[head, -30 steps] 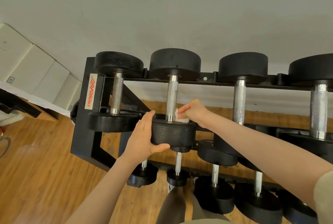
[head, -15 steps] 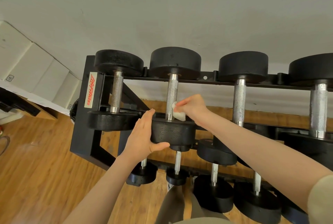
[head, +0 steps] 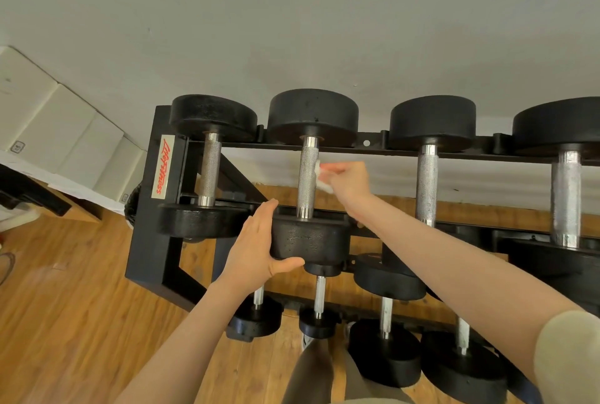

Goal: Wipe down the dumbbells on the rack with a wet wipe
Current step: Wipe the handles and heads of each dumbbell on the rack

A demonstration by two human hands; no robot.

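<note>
Dumbbells sit in rows across a black steel rack (head: 152,241) that stands against a pale wall on a wooden floor, as I see it from the head camera looking down. The rack carries a top row of large ones, their handles running away from me between a rear rail and a front rail, and a lower row of smaller ones nearer my feet. The one I am working on is the second dumbbell (head: 308,176) from the left in the top row, resting across both rails so its knurled metal handle is exposed for cleaning. My left hand (head: 256,251) is on its near black head, fingers fairly straight up the left side and thumb hooked under the bottom edge; I judge this is to stop the weight rolling while I rub. My right hand (head: 347,183) reaches past the head to the right side of the handle, fingers pinched on a small white wet wipe (head: 321,178) pressed against the metal about midway along. The other handles in view have no hand on them
</note>
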